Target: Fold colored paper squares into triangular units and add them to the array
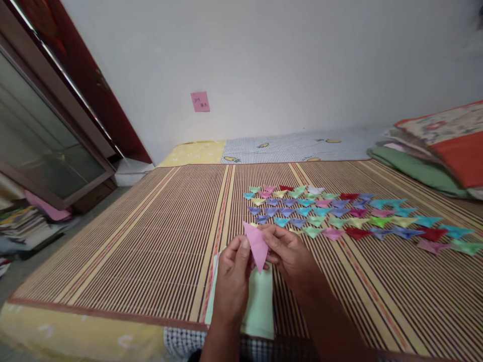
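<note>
A folded piece of pink paper (257,246), roughly a triangle with pointed ends, is held up between both hands. My left hand (234,264) pinches its left edge with thumb and fingers. On the other side, my right hand (289,251) grips its upper right edge, with the thumb on top. Below the hands lies pale green paper (260,306), partly covered by my left hand and wrist. Beyond and to the right, several rows of small folded paper pieces (358,221) in many colours rest on the striped mat.
A striped bamboo mat (151,251) covers the bed. Stacked folded bedding (433,151) sits at the far right. A pink note (200,101) is stuck on the white wall (264,60). To the left stand a glass-fronted cabinet (49,130) and a pile of books (22,226).
</note>
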Available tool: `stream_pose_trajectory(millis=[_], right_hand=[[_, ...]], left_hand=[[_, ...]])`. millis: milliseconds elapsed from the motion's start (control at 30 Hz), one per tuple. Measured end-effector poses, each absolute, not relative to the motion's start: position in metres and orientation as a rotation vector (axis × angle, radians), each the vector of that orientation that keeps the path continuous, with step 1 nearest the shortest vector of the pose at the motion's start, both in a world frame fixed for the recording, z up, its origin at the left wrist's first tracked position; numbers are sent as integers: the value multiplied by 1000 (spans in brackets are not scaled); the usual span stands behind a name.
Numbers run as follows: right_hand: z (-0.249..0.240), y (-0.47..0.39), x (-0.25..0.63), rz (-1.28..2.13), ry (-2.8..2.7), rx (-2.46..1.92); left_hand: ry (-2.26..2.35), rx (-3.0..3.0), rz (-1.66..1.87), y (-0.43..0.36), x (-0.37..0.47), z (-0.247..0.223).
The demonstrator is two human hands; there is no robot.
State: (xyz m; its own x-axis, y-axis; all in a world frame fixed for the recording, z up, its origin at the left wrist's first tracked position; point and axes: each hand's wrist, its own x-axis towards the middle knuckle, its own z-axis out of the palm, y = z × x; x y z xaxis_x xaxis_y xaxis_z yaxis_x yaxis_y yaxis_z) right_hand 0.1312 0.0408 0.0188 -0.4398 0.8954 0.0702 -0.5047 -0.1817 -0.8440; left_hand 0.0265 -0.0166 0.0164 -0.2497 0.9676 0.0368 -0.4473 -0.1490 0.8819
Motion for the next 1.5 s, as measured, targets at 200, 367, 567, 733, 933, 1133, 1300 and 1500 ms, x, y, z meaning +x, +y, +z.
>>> stream_pose_trajectory(millis=[200, 367, 567, 733, 933, 1133, 1300, 1500], right_hand=[[12, 43, 132, 1722, -1112, -660], [10, 44, 134, 1306, -1231, -841], [27, 27, 136, 885, -1610, -865], [33, 22, 132, 733, -1682, -883], [30, 21, 129, 505, -1633, -864], [30, 27, 136, 689, -1551, -748], [29, 37, 146, 1045, -1625, -643], [18, 36, 142, 1136, -1450, -767]], left_hand=[[1024, 916, 1625, -16, 29, 22], [1314, 1008, 1723, -18, 28, 20], [1648, 1077, 1820, -21, 22, 14], [1594, 1040, 1832, -23, 26, 19], [1577, 1157, 1884, -25, 31, 18], [1428, 1289, 1909, -23, 32, 19], [1426, 1321, 1957, -21, 22, 16], [1432, 1430, 1906, -24, 18, 22]])
